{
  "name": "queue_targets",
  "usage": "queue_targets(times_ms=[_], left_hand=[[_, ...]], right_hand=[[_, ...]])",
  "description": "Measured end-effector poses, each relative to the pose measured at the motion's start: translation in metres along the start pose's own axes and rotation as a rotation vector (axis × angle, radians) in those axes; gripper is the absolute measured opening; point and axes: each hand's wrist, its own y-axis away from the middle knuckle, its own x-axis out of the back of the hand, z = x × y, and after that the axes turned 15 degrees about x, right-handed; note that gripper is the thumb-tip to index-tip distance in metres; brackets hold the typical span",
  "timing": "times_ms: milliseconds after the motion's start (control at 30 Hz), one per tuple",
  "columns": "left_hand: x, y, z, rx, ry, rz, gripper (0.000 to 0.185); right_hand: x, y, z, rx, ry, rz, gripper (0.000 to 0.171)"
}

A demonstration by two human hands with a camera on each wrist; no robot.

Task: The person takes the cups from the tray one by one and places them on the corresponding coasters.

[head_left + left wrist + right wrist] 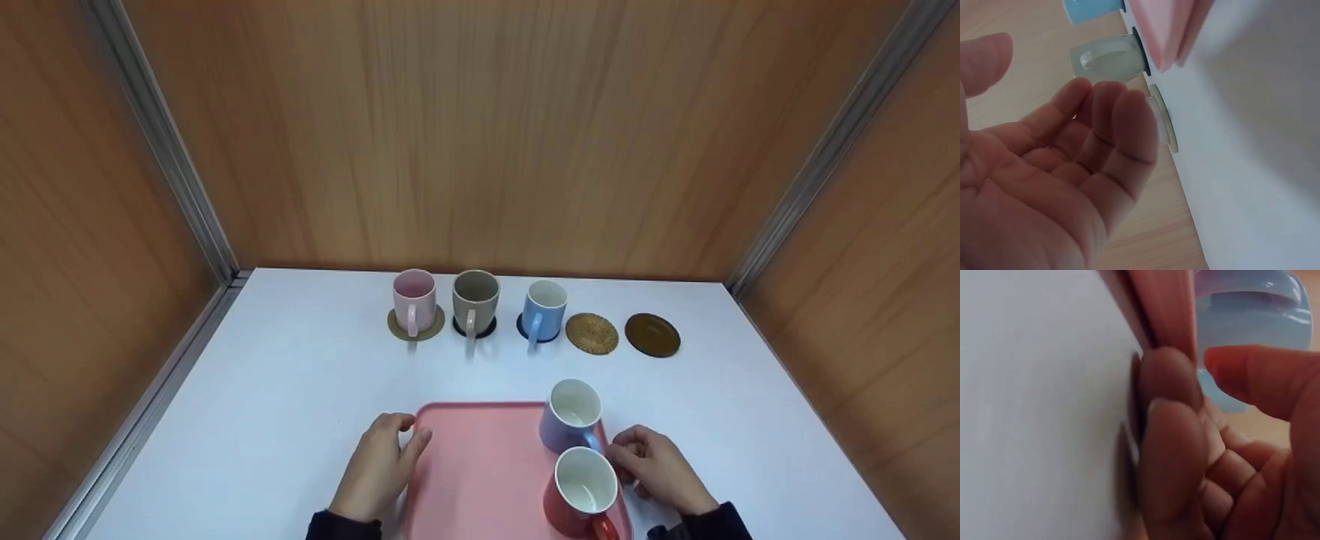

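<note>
A pink tray (480, 472) lies on the white table. Near its right edge stand two mugs, a lavender-blue mug (559, 427) behind a red mug (562, 510), both white inside. My left hand (382, 465) is beside the tray's left edge, fingers loosely bent and thumb apart; in the left wrist view its palm holds nothing. At the right edge is my right hand (656, 465), close to both mugs. The right wrist view has its fingertips (1171, 455) right at the tray's rim, with the thumb spread from them near the tray's upper side.
Farther back, a pink mug (415, 300), a grey-beige mug (475, 296) and a light-blue mug (544, 315) stand on round coasters in a row. To their right lie a woven coaster (592, 334) and a dark brown coaster (652, 335). Wooden panels (480, 135) enclose the table.
</note>
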Motion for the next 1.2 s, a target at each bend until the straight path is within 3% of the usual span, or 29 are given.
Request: queue_targets(times_ms=[133, 267, 400, 633, 833, 1200], left_hand=[[-0.006, -0.002, -0.006, -0.014, -0.007, 0.03, 0.043], [-0.01, -0.005, -0.01, -0.026, -0.021, 0.057, 0.035], [-0.014, -0.008, -0.013, 0.019, -0.013, 0.02, 0.033], [-0.017, -0.009, -0.018, 0.033, 0.007, -0.055, 0.028], [-0.015, -0.008, -0.02, 0.026, 0.016, -0.066, 0.029], [-0.014, -0.009, -0.02, 0.071, 0.014, -0.078, 0.035]], right_hand=[[-0.002, 0.004, -0.015, 0.029, -0.036, 0.072, 0.046], [-0.006, 0.006, -0.024, 0.132, -0.146, -0.047, 0.044], [-0.01, 0.005, -0.029, 0.179, -0.206, -0.174, 0.044], [-0.014, 0.002, -0.03, 0.195, -0.234, -0.24, 0.046], [-0.016, 0.002, -0.03, 0.189, -0.287, -0.238, 0.043], [-0.018, 0.003, -0.03, 0.142, -0.264, -0.137, 0.043]])
